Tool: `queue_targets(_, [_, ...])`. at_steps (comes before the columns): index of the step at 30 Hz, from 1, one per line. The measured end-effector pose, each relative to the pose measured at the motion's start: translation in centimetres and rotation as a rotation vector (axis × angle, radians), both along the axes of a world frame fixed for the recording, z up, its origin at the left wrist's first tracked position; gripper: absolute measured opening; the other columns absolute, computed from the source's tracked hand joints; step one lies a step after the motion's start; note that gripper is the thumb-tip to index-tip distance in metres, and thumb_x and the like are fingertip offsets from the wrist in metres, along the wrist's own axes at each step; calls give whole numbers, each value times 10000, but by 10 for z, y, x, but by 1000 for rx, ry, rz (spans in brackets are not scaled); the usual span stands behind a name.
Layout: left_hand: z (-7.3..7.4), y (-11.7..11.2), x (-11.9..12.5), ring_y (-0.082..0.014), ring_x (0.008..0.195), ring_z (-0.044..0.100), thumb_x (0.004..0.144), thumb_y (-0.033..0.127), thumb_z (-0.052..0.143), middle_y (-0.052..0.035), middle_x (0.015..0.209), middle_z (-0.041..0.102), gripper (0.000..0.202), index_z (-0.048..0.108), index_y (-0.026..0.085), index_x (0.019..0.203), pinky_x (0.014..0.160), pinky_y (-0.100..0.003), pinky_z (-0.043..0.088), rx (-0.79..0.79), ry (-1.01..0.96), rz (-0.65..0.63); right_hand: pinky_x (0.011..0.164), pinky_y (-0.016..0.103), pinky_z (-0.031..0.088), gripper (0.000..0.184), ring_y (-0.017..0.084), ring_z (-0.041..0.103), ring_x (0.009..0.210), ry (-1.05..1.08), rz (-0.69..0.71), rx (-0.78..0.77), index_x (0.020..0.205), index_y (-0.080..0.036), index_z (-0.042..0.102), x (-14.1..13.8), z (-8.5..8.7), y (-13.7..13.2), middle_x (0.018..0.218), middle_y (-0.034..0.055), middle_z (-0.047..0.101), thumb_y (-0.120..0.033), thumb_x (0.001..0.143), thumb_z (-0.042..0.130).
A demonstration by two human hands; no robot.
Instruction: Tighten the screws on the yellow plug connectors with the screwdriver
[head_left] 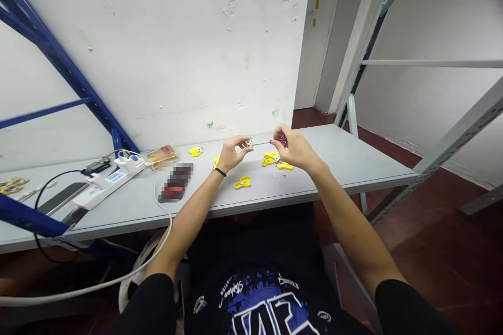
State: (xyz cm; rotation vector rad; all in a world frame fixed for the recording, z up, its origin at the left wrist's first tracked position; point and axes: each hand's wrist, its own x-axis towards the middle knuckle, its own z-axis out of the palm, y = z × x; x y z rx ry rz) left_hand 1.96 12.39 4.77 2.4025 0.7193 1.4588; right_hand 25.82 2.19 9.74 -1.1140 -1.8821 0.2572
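Above the grey table, my left hand [233, 151] pinches a small white part [249, 143] between thumb and fingers. My right hand [291, 145] grips the dark reddish handle of a screwdriver [261, 143]. Its thin shaft points left, level, with the tip at the white part; whether it sits in a screw is too small to tell. Below my right hand lie a yellow piece with white bits [270, 158] and a smaller yellow piece [285, 166]. A hollow yellow shell half [242, 182] rests nearer the front edge. Another yellow piece [216, 160] is partly hidden behind my left hand.
Tiny dark bits [284, 175] lie by the yellow pieces. Leftward are a yellow piece [196, 151], a clear bag [162, 156], a blurred dark object [176, 182] and a white power strip [112, 182]. A white cable [170, 225] hangs over the front edge. Blue posts [70, 57] stand left.
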Motion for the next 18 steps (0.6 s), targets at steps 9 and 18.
queue_targets(9, [-2,0,1,-173,783,701,852,435,782,-67,920,749,371,736,179,1116,784,-337,599,-46,-4,-10,663,351,412,217,235,583,688,-122,-106,41,1117,-215,481,-12,-1,-1,892,91,670,-369,1022,362])
queue_targets(18, [-1,2,0,-172,778,708,832,426,800,-70,922,758,396,737,169,1126,796,-336,603,-103,-61,-10,636,343,399,189,217,573,664,-41,-105,44,1142,-210,443,-9,0,-3,990,101,684,-248,966,386])
